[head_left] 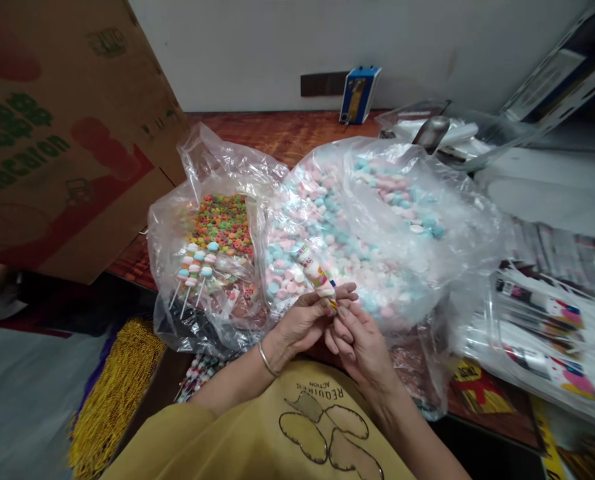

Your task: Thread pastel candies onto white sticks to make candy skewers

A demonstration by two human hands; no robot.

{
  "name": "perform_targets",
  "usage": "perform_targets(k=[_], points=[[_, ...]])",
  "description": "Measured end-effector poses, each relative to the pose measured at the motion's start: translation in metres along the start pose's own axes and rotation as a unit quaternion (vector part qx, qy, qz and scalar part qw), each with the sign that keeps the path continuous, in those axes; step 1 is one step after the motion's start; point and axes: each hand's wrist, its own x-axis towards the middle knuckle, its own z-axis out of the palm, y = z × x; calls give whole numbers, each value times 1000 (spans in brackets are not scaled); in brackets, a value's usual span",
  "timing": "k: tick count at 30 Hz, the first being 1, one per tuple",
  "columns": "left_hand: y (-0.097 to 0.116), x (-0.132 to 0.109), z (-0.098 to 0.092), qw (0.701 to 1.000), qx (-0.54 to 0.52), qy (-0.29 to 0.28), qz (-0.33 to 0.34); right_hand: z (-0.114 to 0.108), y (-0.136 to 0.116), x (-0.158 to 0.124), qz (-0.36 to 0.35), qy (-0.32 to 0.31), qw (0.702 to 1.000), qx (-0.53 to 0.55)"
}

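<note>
Reddish wooden bench (250, 137), pale wall behind. Wrapped candy stick (314, 268) near front edge, left hand (300, 323) and right hand (358, 333) fingers pinching its lower end; wrapper on, closure likely unfinished. Three skewers (194, 262) unwrapped over left bag (166, 230) of colored rings (224, 220). Right bag (464, 233): pink-blue candies (327, 207). Tray (532, 380), right edge: printed wrappers (570, 375).

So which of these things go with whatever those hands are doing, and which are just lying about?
Likely part of the job:
wrapped sweets, held by the left hand and right hand
three sweet skewers
bagged pink and blue sweets
bagged ring-shaped sweets
printed packaging

Seemingly just lying about:
cardboard box
yellow fringe
blue device
</note>
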Motion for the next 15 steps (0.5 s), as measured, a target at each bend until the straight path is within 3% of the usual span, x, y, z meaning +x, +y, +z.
perform_targets(k=[4,8,12,15], points=[[-1,2,-5,1000,14,20,-1,-3,3,3,54,3,998,34],[-3,4,-3,996,49,65,20,3,15,3,33,30,999,-2],[-4,0,5,989,118,68,51,11,15,1,-51,29,984,-169],[1,-5,8,988,124,66,68,1,-7,-7,-81,45,951,-295]])
